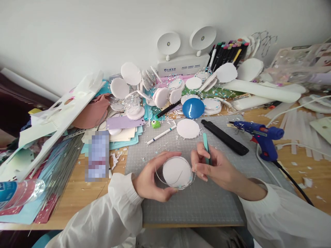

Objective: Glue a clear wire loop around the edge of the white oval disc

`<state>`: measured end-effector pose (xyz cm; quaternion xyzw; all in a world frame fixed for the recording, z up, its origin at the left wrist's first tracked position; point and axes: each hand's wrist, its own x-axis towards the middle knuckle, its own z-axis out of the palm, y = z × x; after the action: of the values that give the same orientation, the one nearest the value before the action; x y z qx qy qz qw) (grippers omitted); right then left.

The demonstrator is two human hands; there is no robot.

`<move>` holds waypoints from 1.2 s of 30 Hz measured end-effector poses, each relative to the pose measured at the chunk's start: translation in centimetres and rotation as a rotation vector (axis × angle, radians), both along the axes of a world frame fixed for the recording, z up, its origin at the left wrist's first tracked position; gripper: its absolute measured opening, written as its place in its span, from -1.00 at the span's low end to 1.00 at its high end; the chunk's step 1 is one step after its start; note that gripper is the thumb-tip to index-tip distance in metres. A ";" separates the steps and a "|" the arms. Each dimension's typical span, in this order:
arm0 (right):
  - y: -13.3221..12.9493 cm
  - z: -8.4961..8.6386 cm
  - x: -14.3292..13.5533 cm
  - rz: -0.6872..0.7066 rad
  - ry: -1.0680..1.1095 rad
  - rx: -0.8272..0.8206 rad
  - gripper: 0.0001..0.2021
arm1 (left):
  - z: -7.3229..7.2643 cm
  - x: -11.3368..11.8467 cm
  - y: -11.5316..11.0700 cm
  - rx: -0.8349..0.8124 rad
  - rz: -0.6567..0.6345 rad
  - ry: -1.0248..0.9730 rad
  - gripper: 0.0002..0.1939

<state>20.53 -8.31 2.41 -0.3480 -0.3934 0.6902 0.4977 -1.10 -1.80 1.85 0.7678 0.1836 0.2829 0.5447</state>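
My left hand (148, 179) is closed around the rim of a white round disc (172, 169), thumb below and fingers above. A thin wire with small bluish bits loops round the disc's edge, and one strand crosses its face. At the disc's right edge my right hand (219, 168) pinches part of this wire between its fingertips. The same hand keeps hold of teal tweezers (205, 142), which point upward out of the fingers. Both hands are above a grey cutting mat (191, 212). Another white disc (188, 128) lies flat on the mat just beyond them.
A blue glue gun (261, 132) with its cord stands at right, beside a black box cutter (224, 137). A white marker (161, 134), green punch (155, 124) and blue round lid (193, 108) lie behind. Several decorated discs crowd the back. At left are a phone (97, 156) and bottle (23, 191).
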 end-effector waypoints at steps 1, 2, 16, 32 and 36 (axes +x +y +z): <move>0.0 -0.1 0.0 0.010 0.009 0.001 -0.57 | -0.1 0.0 0.1 -0.010 -0.002 0.004 -0.20; 0.0 -0.1 0.0 0.021 0.020 0.005 -0.58 | -0.1 -0.1 0.1 -0.019 -0.003 0.004 -0.20; 0.0 -0.2 0.1 0.126 0.043 0.062 -0.57 | -0.2 -0.1 0.1 -0.050 -0.097 0.010 -0.19; 0.1 0.8 -0.4 -0.013 0.091 -0.036 -0.56 | -0.6 -0.4 0.7 -0.177 -0.072 0.012 -0.10; 0.1 0.7 -0.2 0.003 0.119 -0.044 -0.57 | -0.3 -0.4 0.7 -0.187 -0.095 0.017 -0.15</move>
<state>20.35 -8.22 3.11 -0.3165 -0.3484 0.7188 0.5116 -1.47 -1.09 1.55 0.7239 0.1771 0.2321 0.6251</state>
